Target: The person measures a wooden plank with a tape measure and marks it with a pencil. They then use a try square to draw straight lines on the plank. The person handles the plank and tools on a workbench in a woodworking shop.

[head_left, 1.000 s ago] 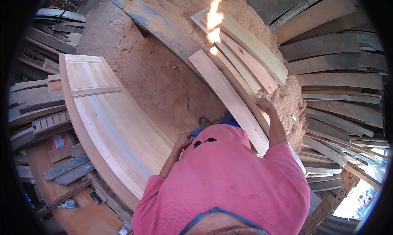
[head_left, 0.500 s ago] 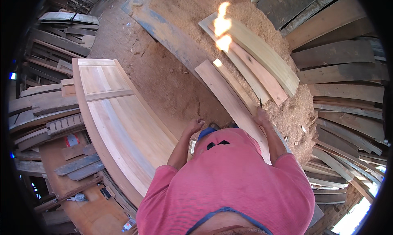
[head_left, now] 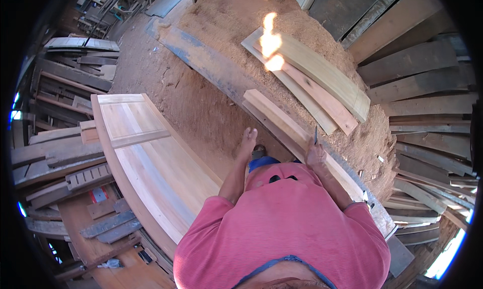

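My right hand is closed around a slim dark pencil-like stick, its tip pointing away from me. That hand is over a pale narrow wooden strip, which lies lengthwise along a wider plank to my right. Left of the plank, my left hand is raised above the ground with nothing visible in it. Its thumb and fingertips look slightly apart. A large pale panelled wooden door lies to the left of my left arm.
Beneath the plank runs a long dusty bench surface. Beyond it, several boards lie on sawdust. Stacked timber lines the left and right sides. My shoe is on the dirt floor.
My left hand has moved forward and its fingers have loosened. The narrow strip has shifted left onto the plank, their far ends now close together. My right hand has moved slightly nearer.
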Tool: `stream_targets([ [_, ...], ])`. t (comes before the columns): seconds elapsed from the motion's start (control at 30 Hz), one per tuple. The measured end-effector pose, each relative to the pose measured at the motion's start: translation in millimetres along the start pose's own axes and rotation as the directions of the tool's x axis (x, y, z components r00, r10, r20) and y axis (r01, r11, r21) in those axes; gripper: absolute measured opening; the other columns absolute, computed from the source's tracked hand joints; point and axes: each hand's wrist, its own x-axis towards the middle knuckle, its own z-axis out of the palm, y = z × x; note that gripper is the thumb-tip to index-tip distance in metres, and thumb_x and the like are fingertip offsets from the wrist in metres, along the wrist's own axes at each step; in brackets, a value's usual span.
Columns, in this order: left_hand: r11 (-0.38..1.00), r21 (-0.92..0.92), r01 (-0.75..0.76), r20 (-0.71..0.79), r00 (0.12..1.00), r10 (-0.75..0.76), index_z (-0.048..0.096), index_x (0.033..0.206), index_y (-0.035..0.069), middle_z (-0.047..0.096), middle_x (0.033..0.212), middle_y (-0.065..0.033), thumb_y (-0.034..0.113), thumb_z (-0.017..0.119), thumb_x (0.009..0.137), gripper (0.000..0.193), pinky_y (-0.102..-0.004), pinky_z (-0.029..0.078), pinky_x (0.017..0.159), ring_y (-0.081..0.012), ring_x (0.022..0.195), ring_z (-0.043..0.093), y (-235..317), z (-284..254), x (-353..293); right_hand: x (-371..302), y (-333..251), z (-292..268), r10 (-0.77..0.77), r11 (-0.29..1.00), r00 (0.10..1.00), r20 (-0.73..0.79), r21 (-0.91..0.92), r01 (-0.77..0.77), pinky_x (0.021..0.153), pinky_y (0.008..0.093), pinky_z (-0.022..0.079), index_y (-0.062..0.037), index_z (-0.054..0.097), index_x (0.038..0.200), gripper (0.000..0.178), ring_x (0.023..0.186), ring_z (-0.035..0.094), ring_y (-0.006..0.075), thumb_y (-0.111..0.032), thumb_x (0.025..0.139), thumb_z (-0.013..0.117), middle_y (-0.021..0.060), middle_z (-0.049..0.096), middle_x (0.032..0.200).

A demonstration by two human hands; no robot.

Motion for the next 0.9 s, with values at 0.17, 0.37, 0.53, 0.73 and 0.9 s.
stream_targets([
  [0.17, 0.989, 0.090, -0.113, -0.001, 0.994, 0.114, 0.035, 0.167, -0.006, 0.056, 0.151, -0.0223, 0.046, 0.067, 0.109, 0.084, -0.0414, 0.047, 0.113, -0.0297, 0.130, 0.056, 38.5, -50.1, 63.0, -24.4, -19.9, 48.0, -0.049, 0.993, 0.999, 0.015, -0.107, 0.051, 0.131, 0.0617, 0.029, -0.0014, 0.037, 0.168, 0.100, 0.162, 0.027, 0.0455, -0.039, 0.089, 0.085, 0.0242, 0.030, 0.176],
  [0.37, 0.719, 0.599, -0.351, 0.205, 0.936, 0.286, 0.035, 0.164, -0.013, 0.044, 0.165, -0.0390, 0.045, 0.077, 0.100, 0.096, -0.0484, 0.036, 0.130, -0.0472, 0.157, 0.043, 84.2, -79.4, 105.8, -19.7, -37.4, 52.1, 0.180, 0.983, 0.967, -0.180, 0.064, -0.171, 0.130, 0.0635, 0.028, -0.0012, 0.037, 0.169, 0.097, 0.156, 0.039, 0.0484, -0.041, 0.092, 0.080, 0.0272, 0.041, 0.170],
  [0.53, 0.578, 0.683, -0.446, 0.329, 0.895, 0.301, 0.058, 0.148, -0.006, 0.067, 0.143, -0.0328, 0.039, 0.079, 0.098, 0.071, -0.0481, 0.049, 0.116, -0.0438, 0.136, 0.064, 110.1, -72.7, 160.0, -45.9, -54.0, 66.9, 0.461, 0.887, 0.845, -0.272, 0.183, -0.425, 0.127, 0.0626, 0.033, -0.0006, 0.043, 0.165, 0.090, 0.150, 0.046, 0.0474, -0.037, 0.091, 0.080, 0.0279, 0.048, 0.165],
  [0.73, 0.407, 0.785, -0.468, 0.465, 0.878, 0.111, 0.074, 0.118, 0.002, 0.078, 0.112, -0.0254, 0.036, 0.078, 0.099, 0.039, -0.0506, 0.057, 0.093, -0.0426, 0.104, 0.075, 137.2, -52.6, 199.9, -94.0, -77.8, 106.1, 0.655, 0.750, 0.711, -0.256, 0.342, -0.567, 0.125, 0.0584, 0.036, -0.0004, 0.042, 0.165, 0.089, 0.150, 0.047, 0.0480, -0.036, 0.092, 0.080, 0.0291, 0.049, 0.164],
  [0.9, 0.306, 0.808, -0.503, 0.489, 0.863, 0.127, 0.073, 0.126, 0.001, 0.076, 0.119, -0.0280, 0.034, 0.081, 0.098, 0.045, -0.0511, 0.056, 0.099, -0.0440, 0.114, 0.073, 147.8, -47.6, 202.7, -116.9, -79.7, 138.7, 0.753, 0.645, 0.623, -0.211, 0.428, -0.634, 0.125, 0.0572, 0.036, 0.0012, 0.041, 0.165, 0.089, 0.149, 0.048, 0.0494, -0.037, 0.094, 0.079, 0.0295, 0.047, 0.166],
])
